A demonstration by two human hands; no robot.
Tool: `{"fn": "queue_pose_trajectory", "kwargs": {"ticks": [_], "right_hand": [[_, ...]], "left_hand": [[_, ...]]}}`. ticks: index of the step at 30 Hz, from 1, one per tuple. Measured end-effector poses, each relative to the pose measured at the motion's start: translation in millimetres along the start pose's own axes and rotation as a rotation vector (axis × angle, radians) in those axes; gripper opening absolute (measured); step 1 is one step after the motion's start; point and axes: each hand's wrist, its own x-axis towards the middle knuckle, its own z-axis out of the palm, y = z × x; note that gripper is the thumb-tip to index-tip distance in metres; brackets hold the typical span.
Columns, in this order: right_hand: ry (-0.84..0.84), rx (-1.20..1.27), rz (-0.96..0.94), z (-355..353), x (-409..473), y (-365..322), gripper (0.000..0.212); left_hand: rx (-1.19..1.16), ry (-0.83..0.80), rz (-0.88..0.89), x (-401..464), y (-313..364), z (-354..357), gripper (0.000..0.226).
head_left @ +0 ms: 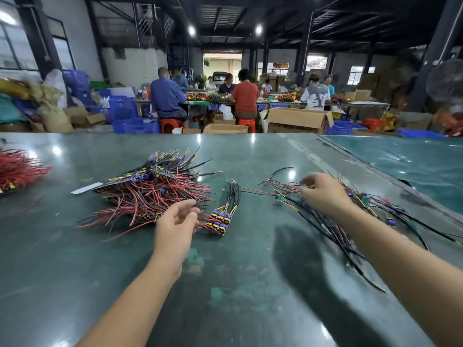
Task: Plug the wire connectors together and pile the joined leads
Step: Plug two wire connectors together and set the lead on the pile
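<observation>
Head view: the left hand (175,221), loosely spread and empty, is held beside the small connector bundle (221,216), whose long axis runs near-to-far. The right hand (323,192) is reached into loose leads (333,221) at right; its grip cannot be told.

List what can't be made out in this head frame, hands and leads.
- Right hand: motion-blurred, its back hides the fingertips; grip on the loose leads unclear.
- Left hand: fingers blurred; seems to hold nothing.
- Small connector bundle: too small to tell whether the plugs are mated.
- Red wire bundle: cut off by the left edge.
- Big joined pile: lower layers hidden by top wires.
</observation>
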Motion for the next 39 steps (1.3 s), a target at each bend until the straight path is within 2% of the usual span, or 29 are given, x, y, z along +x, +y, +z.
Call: {"fn": "queue_pose_trajectory", "kwargs": {"ticks": [3,5,9,11,13,16,18,21,23,25,28,29,31,34,39], "right_hand": [[-0.305,0.076,-0.172,39,-30,-47,0.029],[-0.402,0.021,-0.225,66,-41,-68,0.037],[-0.366,-0.123,-0.169,109,-49,-85,0.056],[-0.340,-0.115,-0.163,118,-51,-86,0.060],[-0.297,0.004,-0.175,120,-54,-87,0.056],[-0.179,0.283,-0.183,115,-62,-88,0.046],[-0.117,0.472,-0.166,108,-68,-90,0.042],[-0.087,0.642,-0.188,100,-82,-92,0.038],[-0.094,0.677,-0.224,96,-92,-90,0.038],[-0.111,0.732,-0.229,93,-98,-87,0.042],[-0.172,1.031,-0.062,87,-103,-79,0.054],[-0.204,1.101,0.017,84,-103,-76,0.052],[-0.315,1.192,0.095,80,-102,-71,0.035],[-0.381,1.276,0.021,75,-102,-70,0.008],[-0.309,1.283,-0.133,71,-97,-69,0.017]], "left_hand": [[0.044,0.044,0.026,3,-5,-3,0.032],[0.075,0.057,0.019,4,-7,-4,0.034],[0.121,0.039,-0.003,4,-10,-4,0.032],[0.143,0.038,-0.022,4,-11,-3,0.022],[0.168,0.048,-0.064,4,-12,-2,0.010],[0.231,0.029,-0.126,3,-13,-1,0.028],[0.221,-0.009,-0.183,0,-10,1,0.032],[-0.094,-0.144,-0.284,-7,-5,8,0.020],[-0.277,-0.205,-0.253,-10,-1,11,0.014],[-0.343,-0.204,-0.206,-12,3,11,0.013],[-0.376,-0.238,-0.161,-13,6,10,0.015],[-0.378,-0.261,-0.149,-14,8,11,0.016],[-0.393,-0.293,-0.143,-18,9,14,0.015],[-0.442,-0.322,-0.136,-25,9,20,0.018],[-0.461,-0.295,-0.118,-28,7,27,0.028]]}}
